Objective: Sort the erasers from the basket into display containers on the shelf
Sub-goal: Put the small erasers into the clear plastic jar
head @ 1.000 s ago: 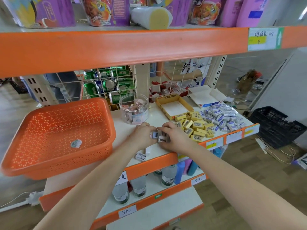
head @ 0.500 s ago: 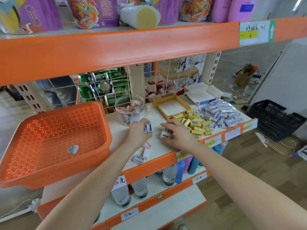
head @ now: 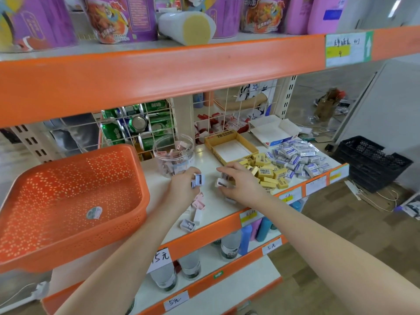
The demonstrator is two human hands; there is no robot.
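vs 1 s ago: hands were knuckle to knuckle over one clump of erasers, now they've split apart. left hand (head: 181, 189) has pulled back toward the clear jar (head: 173, 155) with a held eraser (head: 197, 180). right hand (head: 243, 185) stayed low by the yellow erasers (head: 268, 172). basket (head: 68, 189), jar and boxes haven't moved

hard to see:
- left fingertips sit behind the back of the hand, so I can't tell if it's one eraser or two stacked
- right palm covers whatever lies under it
- pink erasers (head: 198, 201) lie partly under the left wrist
- jar contents are a pink/white blur, and the print on the erasers is unreadable
- basket is cut off at the left frame edge; only a round sticker (head: 93, 212) shows inside

hands and erasers:
- left is curled, pinching the held eraser just in front of the jar, apart from it
- right fingers curl down, thumb and fingers pinching a white eraser (head: 221, 183) on the shelf (head: 154, 178), in the gap between the two hands
- yellow erasers are heaped right against the right hand's far side
- blue-white erasers (head: 297, 158) lie beyond those, well apart from both hands
- yellow box (head: 218, 138) is behind the right hand
- one loose eraser (head: 187, 225) lies near the shelf's front edge, just beside the left forearm
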